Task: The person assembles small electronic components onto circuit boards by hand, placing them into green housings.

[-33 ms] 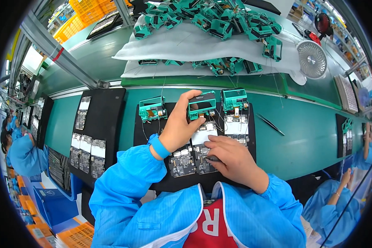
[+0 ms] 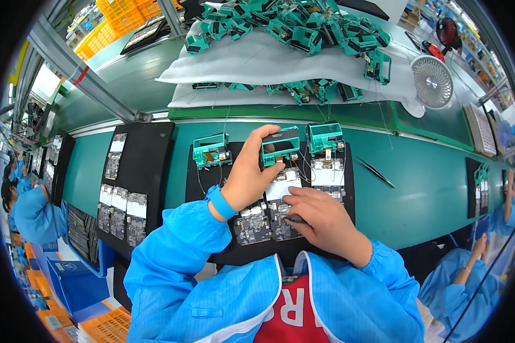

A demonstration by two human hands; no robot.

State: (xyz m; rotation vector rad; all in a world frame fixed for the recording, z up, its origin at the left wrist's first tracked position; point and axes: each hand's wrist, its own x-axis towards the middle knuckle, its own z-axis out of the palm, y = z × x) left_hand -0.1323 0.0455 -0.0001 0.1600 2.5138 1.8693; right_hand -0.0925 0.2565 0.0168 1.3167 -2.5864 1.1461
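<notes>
My left hand [image 2: 247, 177], with a blue band at its wrist, grips a teal plastic housing [image 2: 280, 153] between thumb and fingers. The housing sits at the far end of a circuit board [image 2: 283, 224] with a white patch. Over that board, my right hand [image 2: 325, 220] is closed round a slim dark tool [image 2: 294, 219], most of it hidden by the fingers. Another circuit board [image 2: 252, 224] lies just left of it. Two more teal housings flank the held one: a left housing [image 2: 212, 151] and a right housing [image 2: 325, 139], the latter beside a further board [image 2: 328, 171].
These parts lie on a black mat [image 2: 197, 186] on the green bench [image 2: 403, 197]. Tweezers [image 2: 375, 172] rest to the right. Several boards lie on a black tray [image 2: 146, 166] at left. Beyond are a heap of teal housings [image 2: 306, 40] on white foam [image 2: 246, 71] and a fan [image 2: 432, 82].
</notes>
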